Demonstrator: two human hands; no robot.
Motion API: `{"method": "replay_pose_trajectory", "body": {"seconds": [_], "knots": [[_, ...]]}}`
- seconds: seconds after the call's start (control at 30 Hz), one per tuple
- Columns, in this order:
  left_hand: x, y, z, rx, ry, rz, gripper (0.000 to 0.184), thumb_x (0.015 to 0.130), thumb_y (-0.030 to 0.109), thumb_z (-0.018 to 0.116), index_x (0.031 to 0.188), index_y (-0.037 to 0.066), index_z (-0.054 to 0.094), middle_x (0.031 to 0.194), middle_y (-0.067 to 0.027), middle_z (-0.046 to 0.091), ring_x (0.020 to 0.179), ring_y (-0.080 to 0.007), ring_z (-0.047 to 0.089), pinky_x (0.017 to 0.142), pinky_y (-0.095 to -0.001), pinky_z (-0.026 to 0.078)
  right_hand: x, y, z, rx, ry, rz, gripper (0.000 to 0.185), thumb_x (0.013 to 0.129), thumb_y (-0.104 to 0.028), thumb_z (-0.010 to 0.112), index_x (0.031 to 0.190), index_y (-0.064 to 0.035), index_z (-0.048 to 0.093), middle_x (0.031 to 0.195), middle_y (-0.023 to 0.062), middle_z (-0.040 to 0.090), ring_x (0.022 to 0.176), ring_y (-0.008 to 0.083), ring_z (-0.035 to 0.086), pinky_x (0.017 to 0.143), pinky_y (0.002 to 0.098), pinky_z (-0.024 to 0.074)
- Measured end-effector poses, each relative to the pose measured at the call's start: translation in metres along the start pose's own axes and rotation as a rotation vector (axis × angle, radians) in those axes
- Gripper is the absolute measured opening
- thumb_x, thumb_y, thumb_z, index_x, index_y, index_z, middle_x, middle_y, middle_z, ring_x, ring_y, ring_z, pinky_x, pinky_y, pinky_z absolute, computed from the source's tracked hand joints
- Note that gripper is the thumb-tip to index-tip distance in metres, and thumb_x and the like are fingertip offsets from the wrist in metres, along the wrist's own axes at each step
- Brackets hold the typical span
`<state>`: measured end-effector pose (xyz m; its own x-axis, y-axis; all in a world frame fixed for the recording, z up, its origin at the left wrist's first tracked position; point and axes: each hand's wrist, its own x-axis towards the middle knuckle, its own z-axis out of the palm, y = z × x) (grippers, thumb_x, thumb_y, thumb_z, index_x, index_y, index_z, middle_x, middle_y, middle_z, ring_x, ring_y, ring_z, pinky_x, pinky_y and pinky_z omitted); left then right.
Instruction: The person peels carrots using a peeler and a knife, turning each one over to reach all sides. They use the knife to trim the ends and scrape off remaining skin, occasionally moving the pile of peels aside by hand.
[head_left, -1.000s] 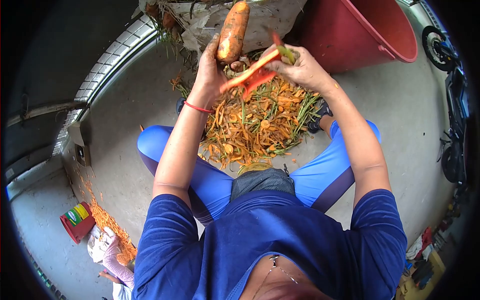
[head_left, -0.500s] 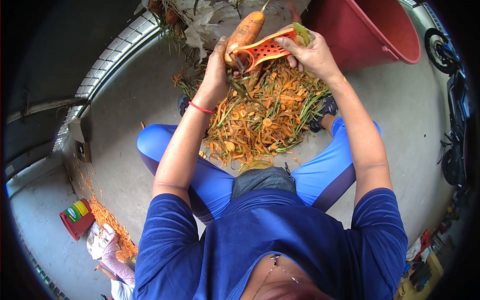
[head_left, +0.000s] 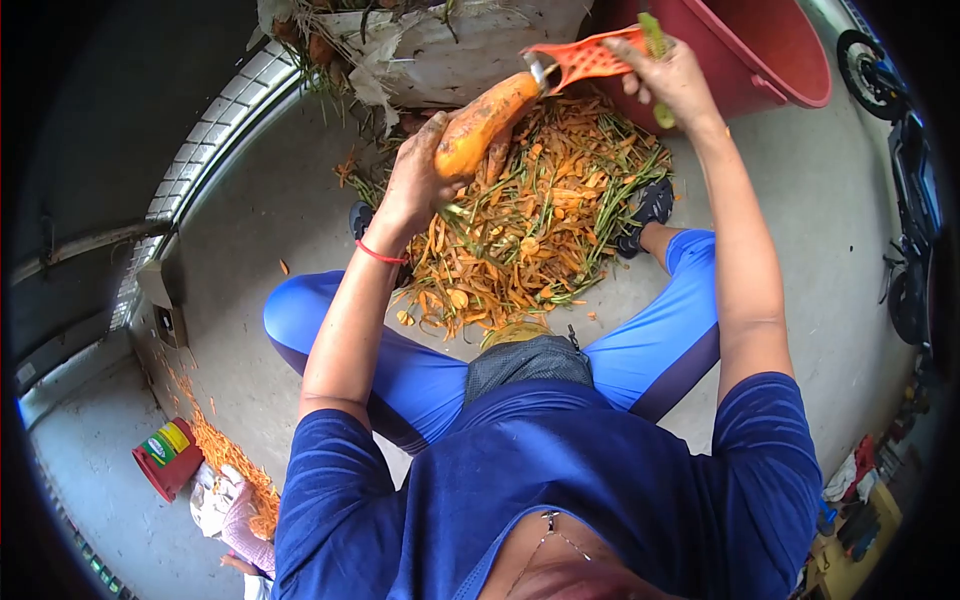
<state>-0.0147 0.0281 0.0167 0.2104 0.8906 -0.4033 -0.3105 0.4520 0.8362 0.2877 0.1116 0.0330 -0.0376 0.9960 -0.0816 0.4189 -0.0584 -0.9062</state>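
Note:
In my left hand (head_left: 418,172) is a large carrot (head_left: 487,125), gripped at its lower end and tilted up to the right. Its skin is partly scraped, with bright orange patches and dirty ones. My right hand (head_left: 672,80) is closed around an orange peeler (head_left: 590,60) with a perforated body. The peeler's blade end is at the carrot's far tip; whether it touches cannot be made out. Something green shows on both sides of my right fist. Below both hands spreads a heap of orange peelings (head_left: 530,235) mixed with green stems, between my feet.
A big red tub (head_left: 770,60) stands behind my right hand. A whitish sack (head_left: 470,55) is at the top, with dirty carrots (head_left: 320,48) beside it. Far left are a labelled red bucket (head_left: 165,460), orange shreds (head_left: 225,455) and another person's sleeve (head_left: 245,525). A motorcycle (head_left: 910,220) stands right.
The peeler has moved from the carrot's near end up and right to its far tip. The carrot has tipped further to the right, and more bright orange shows.

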Motion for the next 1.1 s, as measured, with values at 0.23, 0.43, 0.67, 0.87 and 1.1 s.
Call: {"method": "replay_pose_trajectory", "body": {"seconds": [0.23, 0.43, 0.67, 0.87, 1.1], "knots": [[0.008, -0.001, -0.011, -0.159, 0.008, -0.050, 0.048, 0.098, 0.046, 0.038, 0.115, 0.003, 0.050, 0.086, -0.0138, 0.061, 0.058, -0.0099, 0.048, 0.035, -0.0156, 0.026, -0.001, -0.028, 0.005, 0.090, 0.144, -0.058, 0.039, 0.082, -0.047, 0.069, 0.073, -0.0102, 0.059, 0.056, -0.0006, 0.056, 0.044, 0.0027, 0.048, 0.042, 0.0166, 0.0384], [0.020, -0.010, -0.012, -0.328, -0.021, -0.106, 0.044, 0.098, 0.049, 0.036, 0.107, 0.009, 0.053, 0.080, -0.0056, 0.060, 0.058, -0.0124, 0.054, 0.037, -0.0165, 0.032, -0.039, -0.063, 0.074, 0.112, -0.273, -0.132, 0.030, 0.087, -0.037, 0.067, 0.096, -0.0081, 0.065, 0.056, -0.0013, 0.058, 0.046, 0.0045, 0.053, 0.043, 0.0212, 0.0436], [0.000, 0.010, 0.010, -0.286, 0.112, -0.172, 0.046, 0.096, 0.047, 0.038, 0.111, 0.007, 0.055, 0.069, -0.0060, 0.061, 0.033, -0.0080, 0.033, 0.034, -0.0173, 0.032, -0.034, -0.054, 0.087, 0.100, -0.321, -0.141, 0.030, 0.086, -0.036, 0.068, 0.099, -0.0089, 0.065, 0.055, -0.0022, 0.056, 0.047, 0.0045, 0.054, 0.045, 0.0219, 0.0450], [0.007, -0.005, 0.001, -0.111, 0.063, -0.136, 0.044, 0.098, 0.043, 0.039, 0.116, 0.006, 0.054, 0.093, -0.0048, 0.065, 0.070, -0.0084, 0.064, 0.043, -0.0149, 0.043, -0.024, -0.040, 0.066, 0.025, -0.348, -0.095, 0.034, 0.085, -0.039, 0.069, 0.092, -0.0063, 0.064, 0.055, -0.0007, 0.056, 0.047, 0.0048, 0.054, 0.043, 0.0207, 0.0441], [0.005, 0.002, -0.015, -0.106, -0.083, -0.141, 0.048, 0.097, 0.048, 0.039, 0.121, 0.008, 0.049, 0.084, -0.0083, 0.061, 0.045, -0.0072, 0.042, 0.035, -0.0155, 0.029, 0.048, 0.046, -0.056, -0.143, 0.186, -0.047, 0.039, 0.080, -0.047, 0.071, 0.075, -0.0093, 0.061, 0.056, -0.0027, 0.052, 0.048, 0.0032, 0.049, 0.045, 0.0183, 0.0403]]}}
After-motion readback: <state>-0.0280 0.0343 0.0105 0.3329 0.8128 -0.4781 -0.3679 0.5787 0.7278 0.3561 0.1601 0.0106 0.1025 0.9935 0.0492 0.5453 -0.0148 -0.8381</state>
